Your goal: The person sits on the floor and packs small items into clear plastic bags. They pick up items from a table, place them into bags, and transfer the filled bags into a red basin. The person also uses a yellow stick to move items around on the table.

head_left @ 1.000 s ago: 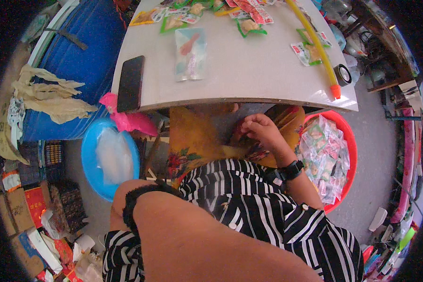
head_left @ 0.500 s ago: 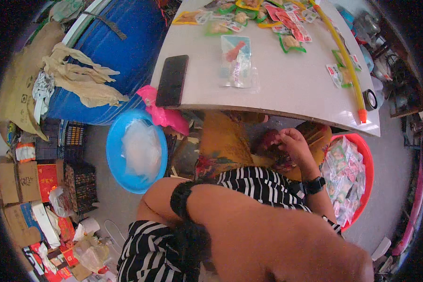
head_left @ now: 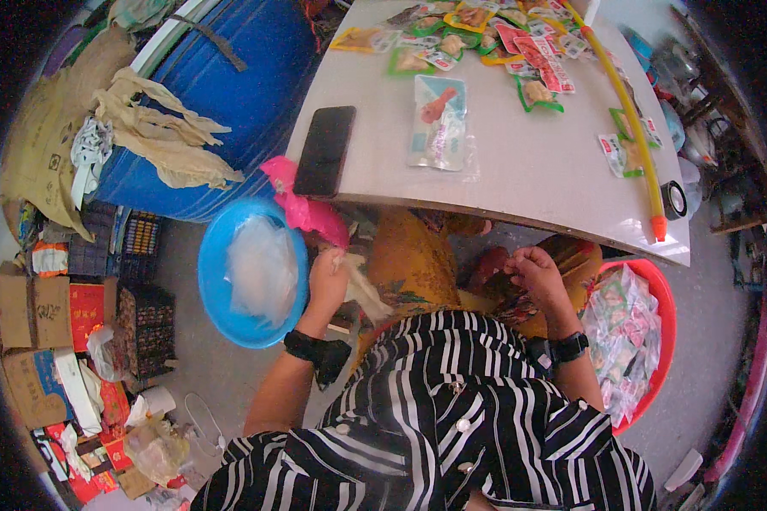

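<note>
The fingers of the left hand are closed around a pale, crumpled piece of thin plastic, which is held just below the edge of the tabletop. The plastic trails down and to the right of those fingers, in front of a yellow patterned cloth over the lap. A black band is worn on the left wrist. Directly to the left of the left fingers a blue basin is seen on the floor, with a heap of clear plastic bags lying in it. Just above the fingers a pink plastic bag hangs off the tabletop edge, and a black phone is laid on the tabletop above that.

The fingers of the right hand are curled inward under the tabletop, near a dark reddish thing; whether anything is clamped in them cannot be told. A black watch is worn on the right wrist. To the right of these fingers a red basin is set on the floor, filled with small sealed snack packets.

Further from both hands, on the tabletop, a clear packet with a red snack is laid alone, more green and red packets are spread behind it, and a yellow tube runs along the right side. A blue barrel draped with cloth stands far left.
</note>
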`<control>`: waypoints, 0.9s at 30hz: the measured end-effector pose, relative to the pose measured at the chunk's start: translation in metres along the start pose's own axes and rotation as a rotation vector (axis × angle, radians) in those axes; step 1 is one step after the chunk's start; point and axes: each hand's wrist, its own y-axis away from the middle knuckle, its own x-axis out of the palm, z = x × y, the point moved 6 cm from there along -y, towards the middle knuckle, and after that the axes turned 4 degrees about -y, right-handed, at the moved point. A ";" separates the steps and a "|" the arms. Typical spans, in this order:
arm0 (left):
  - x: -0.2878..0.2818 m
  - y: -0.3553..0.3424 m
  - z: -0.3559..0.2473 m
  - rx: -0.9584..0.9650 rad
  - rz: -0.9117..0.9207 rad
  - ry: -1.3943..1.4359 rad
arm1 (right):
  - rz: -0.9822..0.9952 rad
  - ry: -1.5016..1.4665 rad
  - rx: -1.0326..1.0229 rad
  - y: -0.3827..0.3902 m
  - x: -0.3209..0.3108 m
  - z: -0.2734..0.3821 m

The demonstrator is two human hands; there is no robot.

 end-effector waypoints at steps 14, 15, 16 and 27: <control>0.033 -0.027 0.091 0.241 -0.147 -0.731 | -0.075 0.009 0.012 -0.005 -0.006 -0.007; 0.034 -0.029 0.101 0.212 -0.150 -0.676 | -0.054 0.016 0.013 -0.006 -0.005 -0.006; 0.035 -0.031 0.104 0.190 -0.148 -0.619 | -0.041 0.019 0.012 -0.006 -0.007 -0.008; 0.079 -0.045 0.238 -0.034 0.059 -0.136 | -0.091 0.021 0.010 -0.007 -0.020 -0.019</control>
